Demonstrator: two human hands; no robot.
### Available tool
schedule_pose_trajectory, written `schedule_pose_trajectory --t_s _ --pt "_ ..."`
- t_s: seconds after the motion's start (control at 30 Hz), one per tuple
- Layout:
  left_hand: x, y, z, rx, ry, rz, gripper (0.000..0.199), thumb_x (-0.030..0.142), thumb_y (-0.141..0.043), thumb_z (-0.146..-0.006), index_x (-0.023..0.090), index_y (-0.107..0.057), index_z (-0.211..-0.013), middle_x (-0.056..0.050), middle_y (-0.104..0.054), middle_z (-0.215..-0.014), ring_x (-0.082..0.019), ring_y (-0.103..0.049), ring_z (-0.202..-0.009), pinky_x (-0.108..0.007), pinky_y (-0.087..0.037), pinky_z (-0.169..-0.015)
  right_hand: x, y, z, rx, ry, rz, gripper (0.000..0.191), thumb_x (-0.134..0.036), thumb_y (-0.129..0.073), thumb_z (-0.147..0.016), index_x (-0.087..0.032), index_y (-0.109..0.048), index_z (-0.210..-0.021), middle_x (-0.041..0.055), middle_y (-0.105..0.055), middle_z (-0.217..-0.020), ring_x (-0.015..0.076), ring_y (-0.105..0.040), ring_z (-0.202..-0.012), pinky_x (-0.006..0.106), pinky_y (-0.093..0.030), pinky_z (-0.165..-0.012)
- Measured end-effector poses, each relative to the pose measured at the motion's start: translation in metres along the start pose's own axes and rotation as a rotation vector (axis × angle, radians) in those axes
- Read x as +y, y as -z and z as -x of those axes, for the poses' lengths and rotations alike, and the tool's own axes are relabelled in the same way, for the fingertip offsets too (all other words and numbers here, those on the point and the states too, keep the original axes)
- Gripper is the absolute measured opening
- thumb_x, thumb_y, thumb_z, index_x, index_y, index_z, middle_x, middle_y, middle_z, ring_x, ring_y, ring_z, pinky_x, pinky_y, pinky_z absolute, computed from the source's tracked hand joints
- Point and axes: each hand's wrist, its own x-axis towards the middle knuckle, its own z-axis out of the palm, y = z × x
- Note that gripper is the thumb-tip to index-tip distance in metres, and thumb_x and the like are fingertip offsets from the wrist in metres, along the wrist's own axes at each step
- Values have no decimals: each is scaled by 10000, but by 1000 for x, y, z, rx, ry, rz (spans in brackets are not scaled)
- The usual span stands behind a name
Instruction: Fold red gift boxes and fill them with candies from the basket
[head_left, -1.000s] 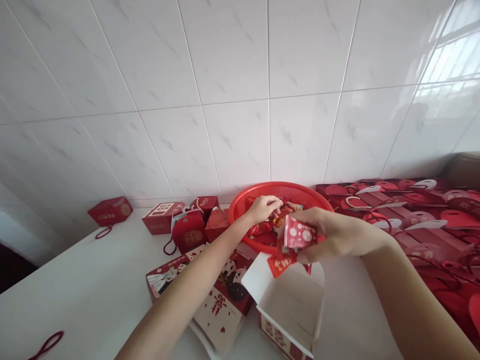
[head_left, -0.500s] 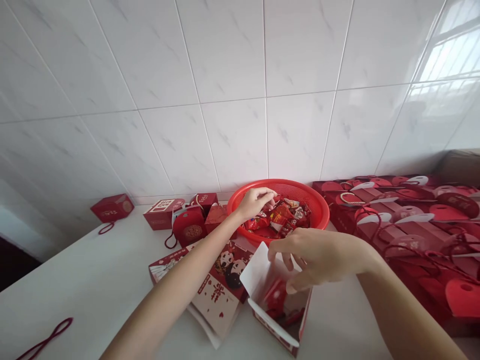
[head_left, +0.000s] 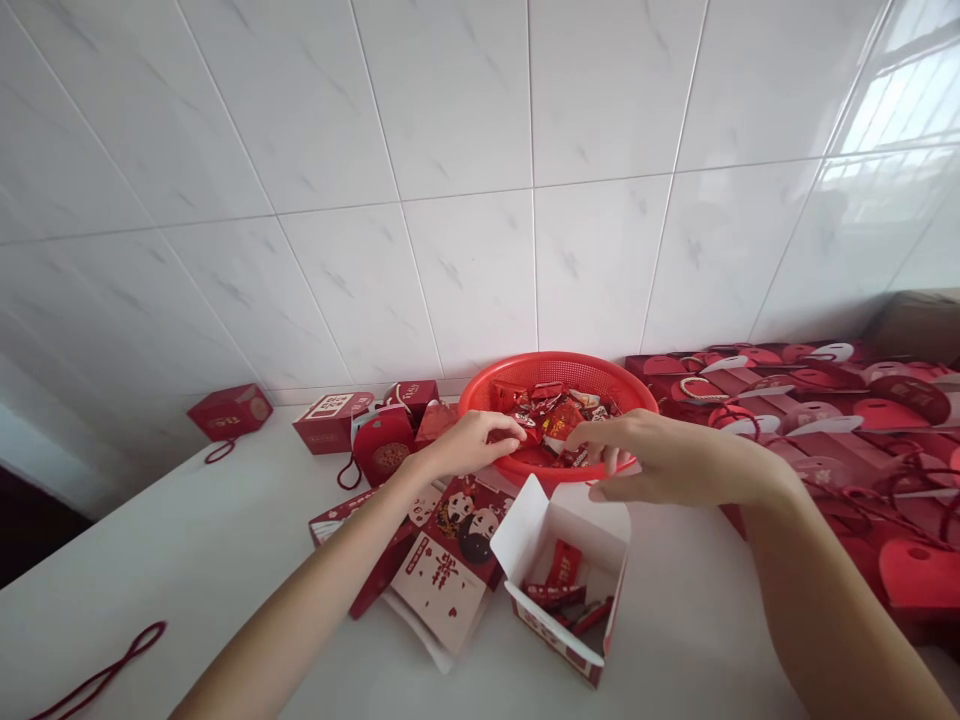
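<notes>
A red mesh basket near the wall holds several wrapped sweets. My left hand is over the basket's left front rim, its fingers bent together near a red packet; whether it grips it is hard to see. My right hand reaches over the front right rim, fingers apart, fingertips close to the sweets, holding nothing visible. In front of the basket stands an open box with white inner flaps and several red packets inside. Flat printed cartons lie left of it.
Small red boxes stand along the wall at the left, one farther off. Many red boxes with cord handles fill the right side. A dark red cord lies at the lower left. White tiles rise behind.
My right hand has moved from above the open box up to the basket. My left hand has drawn back toward the basket's front left rim. The box's inside is now more visible.
</notes>
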Motion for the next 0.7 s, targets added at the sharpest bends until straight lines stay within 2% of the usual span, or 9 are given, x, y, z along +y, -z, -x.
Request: schedule_pose_trajectory --t_s 0.07,0.13,0.2,0.23,0.37,0.47,0.6,0.7 --pt "2 1 -12 -120 -6 -67 231 284 -589 -853 237 -761 -999 -27 -755 -1127 -213 -685 -1034 -264 -486 -896 6 5 -1 68 -29 7 361 -386 -587 -864 -241 -655 -1188 81 -716 -1011 256 -659 -875 330 -471 -712" --pt "6 -1 -29 -297 15 -118 238 301 -626 -814 247 -772 -994 -32 -760 -1108 -225 -695 -1006 -257 -496 -846 14 7 -6 120 -45 10 303 -362 -569 -870 -220 -658 -1123 77 -719 -945 245 -664 -830 333 -479 -716" --pt "9 -8 -48 -452 51 -172 274 337 -682 -757 270 -772 -1007 -33 -760 -1100 -242 -696 -999 -262 -506 -805 24 6 -16 165 -44 -16 278 -370 -569 -869 -207 -652 -1079 70 -716 -892 235 -663 -810 328 -490 -714" --pt "10 -13 -57 -486 64 -195 312 341 -711 -721 282 -766 -1023 -33 -758 -1110 -254 -692 -1004 -271 -509 -797 31 4 -22 190 -46 -37 268 -370 -573 -866 -203 -649 -1061 67 -714 -889 229 -662 -813 325 -496 -718" --pt "5 -38 -80 -458 108 -261 515 238 -791 -538 271 -725 -1048 -71 -749 -1113 -309 -683 -988 -334 -519 -785 63 -14 -54 340 -87 -92 167 -276 -586 -835 -188 -656 -958 63 -715 -949 207 -651 -839 322 -503 -758" --pt "-2 -48 -82 -437 112 -268 527 167 -771 -488 252 -715 -1005 -83 -754 -1022 -318 -690 -903 -349 -523 -730 85 -29 -72 362 -126 -118 128 -225 -594 -829 -176 -669 -920 68 -729 -967 209 -661 -863 329 -500 -794" --pt "-4 -48 -79 -408 82 -225 340 162 -739 -522 242 -717 -852 -46 -747 -853 -274 -690 -773 -312 -518 -667 95 -36 -77 289 -142 -102 140 -236 -595 -857 -190 -669 -967 68 -731 -1035 215 -668 -907 331 -499 -823" --pt "1 -47 -80 -302 44 -164 160 205 -656 -670 219 -706 -822 -48 -743 -829 -248 -690 -777 -299 -523 -702 93 -37 -75 210 -158 -27 174 -207 -544 -881 -188 -660 -1011 82 -723 -1063 226 -665 -934 337 -492 -835"
